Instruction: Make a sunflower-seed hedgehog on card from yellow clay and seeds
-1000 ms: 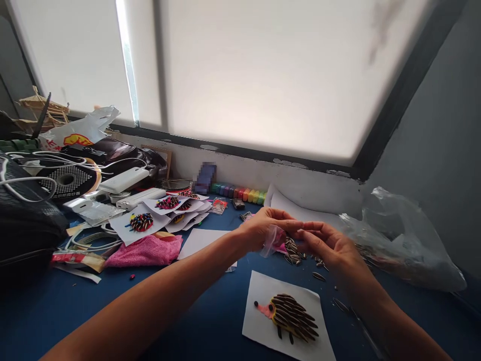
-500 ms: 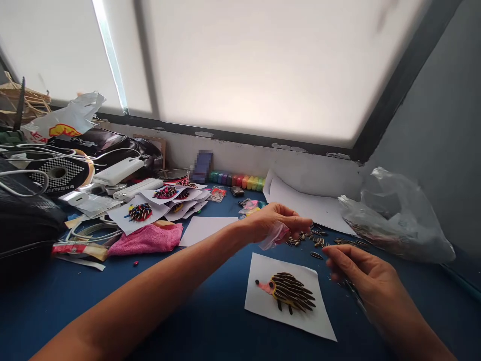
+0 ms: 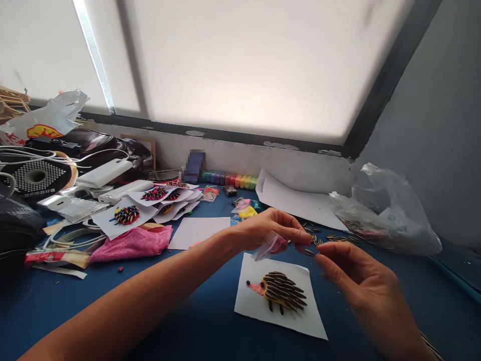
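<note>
Holding a small plastic bag (image 3: 266,248), the left hand (image 3: 277,228) is hovering just beyond the sunflower-seed hedgehog (image 3: 284,291), whose long axis is running snout-left, while the right hand (image 3: 364,278), farther rightward, is curling narrowly, contents unclear.

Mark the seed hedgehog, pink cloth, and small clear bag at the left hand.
Seed hedgehog (image 3: 284,292): head view, middle of its seed-covered back.
Pink cloth (image 3: 131,244): head view, middle of its crumpled top.
Small clear bag (image 3: 266,247): head view, its loose end.
</note>
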A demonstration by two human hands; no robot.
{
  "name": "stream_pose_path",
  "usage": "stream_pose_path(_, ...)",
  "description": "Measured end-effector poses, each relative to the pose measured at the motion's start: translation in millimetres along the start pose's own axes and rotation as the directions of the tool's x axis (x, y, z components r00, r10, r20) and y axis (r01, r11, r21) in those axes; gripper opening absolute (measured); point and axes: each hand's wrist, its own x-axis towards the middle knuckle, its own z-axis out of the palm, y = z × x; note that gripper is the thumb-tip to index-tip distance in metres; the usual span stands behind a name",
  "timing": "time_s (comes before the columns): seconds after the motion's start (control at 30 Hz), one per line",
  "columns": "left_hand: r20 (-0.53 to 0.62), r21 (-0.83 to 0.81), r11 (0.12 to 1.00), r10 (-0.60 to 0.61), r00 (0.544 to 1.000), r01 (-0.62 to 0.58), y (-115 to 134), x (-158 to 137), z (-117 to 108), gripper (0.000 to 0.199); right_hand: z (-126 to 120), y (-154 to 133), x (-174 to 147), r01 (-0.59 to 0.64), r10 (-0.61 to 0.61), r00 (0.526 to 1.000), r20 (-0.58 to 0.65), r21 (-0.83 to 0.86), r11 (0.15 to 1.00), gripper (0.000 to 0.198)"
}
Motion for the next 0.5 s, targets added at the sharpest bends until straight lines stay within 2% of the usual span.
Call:
stream_pose_path(0.17,-0.008,0.049,0.999,0.006,1.000,-0.006,-3.1,0.9,10.7,0.038,-2.0,2.3,-1.8,0.082,-0.081,0.997,0.020,-0.069,0.994,0.038)
stream_pose_path(0.3,0.015,0.119,0.993,0.001,1.000,-0.003,-0.6,-1.9,16.6,0.042,-4.3,-0.5,-2.2,0.114,-0.111,0.992,0.056,-0.062,0.992,0.033)
stream_pose_path(0.4,0.031,0.192,0.981,0.001,1.000,-0.007,3.3,-3.5,16.4,0.045,-7.4,-0.3,-0.9,0.156,-0.153,0.988,0.033,-0.095,0.983,0.030)
stream_pose_path(0.5,-0.033,0.250,0.968,-0.007,0.999,0.015,7.2,-3.5,13.0,0.043,-10.5,1.6,3.4,0.143,-0.146,0.989,-0.014,-0.132,0.981,0.031)
